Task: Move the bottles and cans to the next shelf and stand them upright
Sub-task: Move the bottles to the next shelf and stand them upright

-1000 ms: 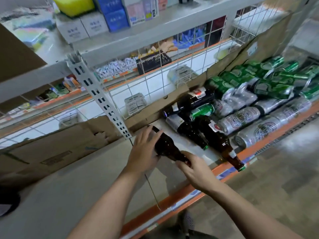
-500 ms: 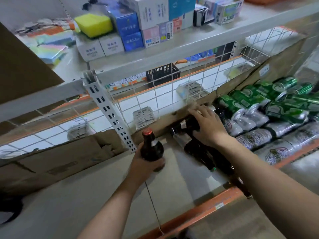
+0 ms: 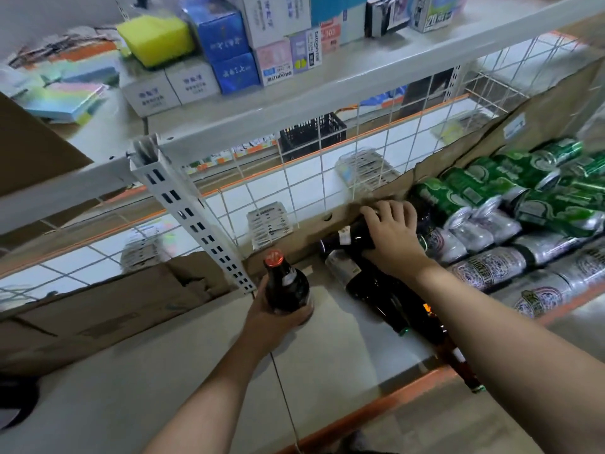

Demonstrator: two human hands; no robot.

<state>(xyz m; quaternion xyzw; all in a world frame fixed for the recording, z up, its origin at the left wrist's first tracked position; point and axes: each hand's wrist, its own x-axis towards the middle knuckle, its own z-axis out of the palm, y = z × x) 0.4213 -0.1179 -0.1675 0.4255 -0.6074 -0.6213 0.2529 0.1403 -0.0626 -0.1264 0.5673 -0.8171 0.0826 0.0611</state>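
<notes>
Fingers of the left hand (image 3: 275, 317) wrap the lower body of a brown bottle (image 3: 286, 283), red cap uppermost, holding it upright just beside the slotted post (image 3: 196, 221) that parts the two shelf bays; whether its base rests on the grey shelf (image 3: 147, 381) cannot be told; the upright hold suits setting it down standing; the right hand (image 3: 393, 237) reaches over the heap, fingers curled down on a dark bottle (image 3: 347, 235) lying against the cardboard backing (image 3: 307, 231), probably the next to lift; other bottles (image 3: 376, 290) and green and silver cans (image 3: 484, 191) lie flat beyond.
</notes>
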